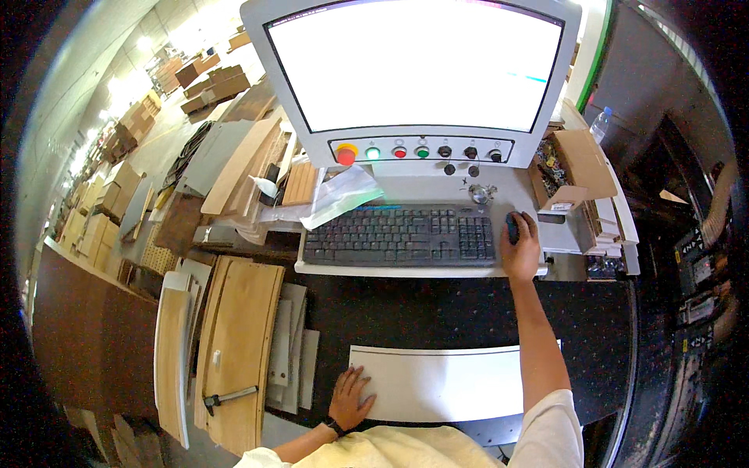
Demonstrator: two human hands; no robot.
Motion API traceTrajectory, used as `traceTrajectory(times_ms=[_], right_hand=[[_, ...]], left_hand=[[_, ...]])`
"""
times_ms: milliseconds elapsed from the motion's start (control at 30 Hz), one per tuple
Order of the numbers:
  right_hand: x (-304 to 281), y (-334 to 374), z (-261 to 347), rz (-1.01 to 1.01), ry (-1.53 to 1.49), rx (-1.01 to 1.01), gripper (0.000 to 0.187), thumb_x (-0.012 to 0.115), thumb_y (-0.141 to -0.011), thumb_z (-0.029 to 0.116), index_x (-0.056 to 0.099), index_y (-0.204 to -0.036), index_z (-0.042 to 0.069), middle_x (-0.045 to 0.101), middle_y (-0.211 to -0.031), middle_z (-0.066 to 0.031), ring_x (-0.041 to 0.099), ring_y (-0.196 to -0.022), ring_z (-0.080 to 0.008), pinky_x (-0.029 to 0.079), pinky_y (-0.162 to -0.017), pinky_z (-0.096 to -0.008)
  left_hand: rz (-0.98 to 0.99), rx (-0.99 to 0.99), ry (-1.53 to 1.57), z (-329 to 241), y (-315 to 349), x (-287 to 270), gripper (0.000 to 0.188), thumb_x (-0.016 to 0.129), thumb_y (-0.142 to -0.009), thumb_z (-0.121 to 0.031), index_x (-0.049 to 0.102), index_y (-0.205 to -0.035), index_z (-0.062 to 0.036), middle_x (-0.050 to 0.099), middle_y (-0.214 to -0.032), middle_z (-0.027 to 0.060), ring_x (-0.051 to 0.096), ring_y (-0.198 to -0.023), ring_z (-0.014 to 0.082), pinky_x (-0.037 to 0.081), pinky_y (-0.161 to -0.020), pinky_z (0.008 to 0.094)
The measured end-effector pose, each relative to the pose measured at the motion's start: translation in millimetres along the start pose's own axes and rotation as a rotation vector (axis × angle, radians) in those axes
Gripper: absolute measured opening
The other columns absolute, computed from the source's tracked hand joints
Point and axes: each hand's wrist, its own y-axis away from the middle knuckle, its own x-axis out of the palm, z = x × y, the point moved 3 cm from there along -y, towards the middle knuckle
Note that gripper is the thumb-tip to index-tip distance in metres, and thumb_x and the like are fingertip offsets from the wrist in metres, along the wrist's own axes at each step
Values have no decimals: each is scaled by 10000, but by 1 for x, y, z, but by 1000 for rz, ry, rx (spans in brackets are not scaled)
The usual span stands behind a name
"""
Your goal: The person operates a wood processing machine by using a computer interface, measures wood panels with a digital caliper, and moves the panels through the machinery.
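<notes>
My right hand [521, 248] is closed over a dark computer mouse [512, 228] at the right end of the keyboard shelf. Just left of it lies a black keyboard [398, 235]. Above the shelf stands a large monitor [421, 66] with a bright, washed-out screen; a row of buttons and knobs runs beneath it. My left hand [351, 399] rests with spread fingers on the left end of a white panel [445, 382], which lies on a black surface in front of me. My right forearm hides the panel's right part.
Wooden boards [238, 351] stand to the left, with a caliper-like tool [229, 398] on one. A plastic bag [343, 196] overlaps the keyboard's upper left corner. An open cardboard box [573, 168] of small parts sits at right, near a clear bottle [601, 123]. Dark machinery [694, 273] lines the right.
</notes>
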Motion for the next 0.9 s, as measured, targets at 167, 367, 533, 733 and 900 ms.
traceTrajectory(times_ms=[167,367,533,733,900], right_hand=[[-1,5,5,-8,-14,-14,458,740,-906,152,642,-1335,27,614,-1393,-256,618,-1246,-457,520,-1062,-472],[-9,4,8,-108,24,-82,535,750,-950,188,555,-1411,-2,590,-1417,-247,605,-1261,-443,504,-1061,-484],[-39,60,28,-173,-94,-108,573,725,-989,186,483,-1456,-40,500,-1509,-262,511,-1370,-448,415,-1163,-496],[-83,223,105,208,-318,-82,578,757,-959,159,486,-1445,0,476,-1541,-255,436,-1451,-423,349,-1210,-527],[-109,330,76,294,-412,74,604,706,-997,117,442,-1532,27,404,-1631,-185,443,-1466,-342,404,-1176,-483]], left_hand=[[-38,22,0,4,8,-4,565,762,-892,-280,575,-1392,-96,441,-1599,213,372,-1497,442,321,-1229,565],[-76,46,51,5,5,-2,557,756,-896,-291,587,-1387,-89,418,-1615,216,367,-1498,452,326,-1230,564],[-137,82,44,0,2,2,524,731,-943,-283,573,-1396,-71,450,-1586,216,383,-1489,435,334,-1230,537],[-295,-31,242,-24,54,-32,462,722,-976,-224,580,-1376,-42,575,-1450,225,520,-1358,430,450,-1125,503],[-172,50,306,-58,101,-63,353,674,-1008,-234,643,-1296,-31,725,-1184,188,702,-1054,376,570,-912,454]])
